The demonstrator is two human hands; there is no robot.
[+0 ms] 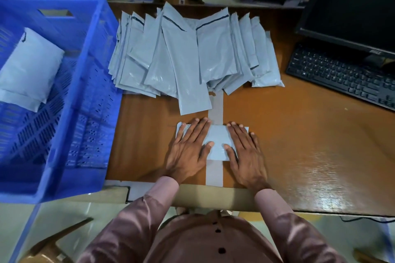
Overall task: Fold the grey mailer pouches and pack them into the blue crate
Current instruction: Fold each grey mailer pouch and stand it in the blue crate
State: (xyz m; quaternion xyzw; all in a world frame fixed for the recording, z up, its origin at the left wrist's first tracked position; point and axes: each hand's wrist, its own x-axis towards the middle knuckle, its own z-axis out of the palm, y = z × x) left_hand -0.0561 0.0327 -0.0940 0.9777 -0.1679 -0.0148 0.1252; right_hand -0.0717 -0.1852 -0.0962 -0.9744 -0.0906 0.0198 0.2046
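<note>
On the near part of the desk, right in front of the person, lies a folded pouch, a grey rectangle with its long axis running left to right, across the person's body. It sits crosswise over a grey tape strip that runs from the desk's near edge away toward the far side, so the two form a cross.

Both hands lie flat on the pouch, palms down, fingers straight and slightly spread, pointing away from the body. The left hand covers the pouch's left end, its fingertips reaching the far edge and its thumb pressing near the middle. The right hand covers the right end in the same way, its thumb angled toward the left one; the thumbs are near each other but apart, with bare pouch between them. Neither hand grips anything; they only press down.

Beyond the hands, a pile of unfolded grey pouches is fanned across the middle of the desk, their long axes running roughly away from the person, some showing a dark line near the far end. One pouch from the pile reaches nearest, ending just short of the left fingertips.

Left of the desk stands the blue crate, touching or just beside the desk's edge. Inside it, against the left part, lie folded pouches.

At the far right sit a black keyboard and a dark monitor.
</note>
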